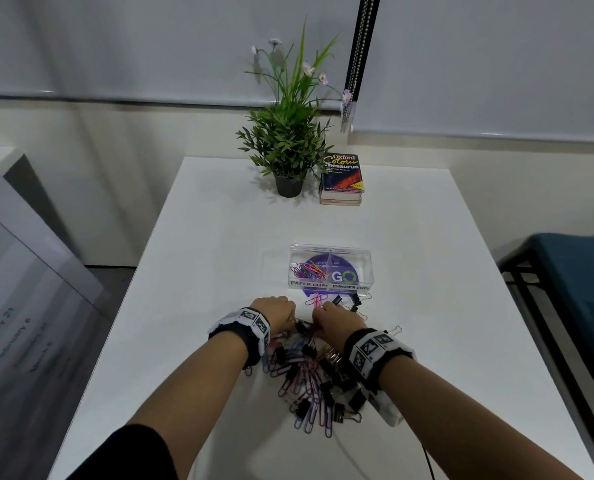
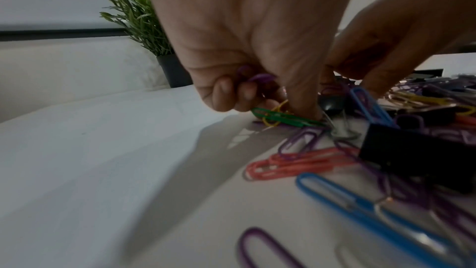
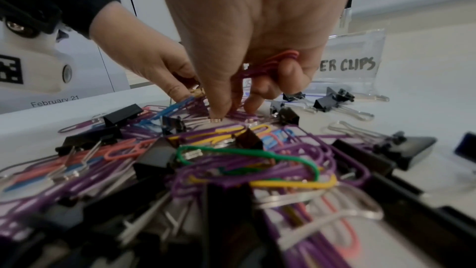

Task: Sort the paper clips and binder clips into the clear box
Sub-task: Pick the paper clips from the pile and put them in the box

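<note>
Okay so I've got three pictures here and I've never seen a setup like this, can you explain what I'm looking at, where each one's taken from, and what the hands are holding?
No robot here: a person works with two bare hands and wears three cameras. The big picture comes from a head camera looking down at a white table. The other two come from cameras strapped to the wrists, looking along the fingers.

On the table lies a mixed pile of clips: coloured paper clips and black binder clips. Beyond it stands a clear box labelled for each kind, with some paper clips already in its left half. A potted plant and a book sit at the far edge.

The left hand holds purple paper clips; the right hand grips a bunch of paper clips.
</note>
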